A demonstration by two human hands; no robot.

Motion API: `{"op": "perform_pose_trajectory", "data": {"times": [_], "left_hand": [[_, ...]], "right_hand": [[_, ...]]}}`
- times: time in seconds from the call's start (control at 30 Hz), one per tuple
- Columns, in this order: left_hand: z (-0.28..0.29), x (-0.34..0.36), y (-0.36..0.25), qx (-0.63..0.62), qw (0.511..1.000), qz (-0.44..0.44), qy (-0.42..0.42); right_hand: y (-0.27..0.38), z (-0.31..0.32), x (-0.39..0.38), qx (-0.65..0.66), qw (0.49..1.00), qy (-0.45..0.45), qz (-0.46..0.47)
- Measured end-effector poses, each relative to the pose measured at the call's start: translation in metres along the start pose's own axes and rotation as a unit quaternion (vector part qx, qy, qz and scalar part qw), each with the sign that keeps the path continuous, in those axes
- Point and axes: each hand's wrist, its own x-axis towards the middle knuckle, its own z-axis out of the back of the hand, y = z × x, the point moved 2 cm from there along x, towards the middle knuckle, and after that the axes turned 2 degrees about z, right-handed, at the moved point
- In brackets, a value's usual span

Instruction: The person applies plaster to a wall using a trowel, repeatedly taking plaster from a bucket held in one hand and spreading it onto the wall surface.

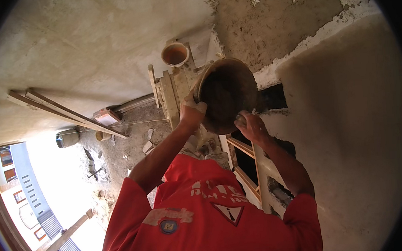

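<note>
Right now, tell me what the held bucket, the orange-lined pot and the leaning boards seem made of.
Held bucket: probably plastic, dull and grimy; the thin round rim suggests it, but residue hides much of the surface.
Orange-lined pot: perhaps plastic, matte, by its orange inside and pale rim; clay is possible.
Leaning boards: wood, seemingly unpainted, by their brown colour and straight edges.

I count one person [209, 237] in red, two bare hands [194, 111] [253, 127], one large bucket [245, 82], three smaller round containers [176, 55] [67, 138] [102, 135], two long boards [50, 108] [60, 106], and one ladder-like wooden frame [262, 177].
</note>
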Motion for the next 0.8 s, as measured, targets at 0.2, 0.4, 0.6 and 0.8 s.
{"op": "perform_pose_trajectory", "data": {"times": [0.2,0.4,0.6,0.8], "left_hand": [[0.014,-0.008,-0.042,-0.101,0.994,0.041,0.002],[0.022,0.056,-0.023,-0.097,0.995,-0.024,0.021],[0.036,0.141,0.01,-0.251,0.967,-0.027,0.018],[0.097,0.175,0.005,-0.217,0.974,0.02,-0.062]], "right_hand": [[-0.002,0.013,0.008,-0.038,0.999,-0.026,-0.002],[0.006,0.014,0.051,-0.113,0.993,-0.028,-0.018],[0.034,0.061,0.114,-0.081,0.996,-0.042,-0.025],[0.132,0.156,0.188,-0.012,0.978,-0.127,0.166]]}}
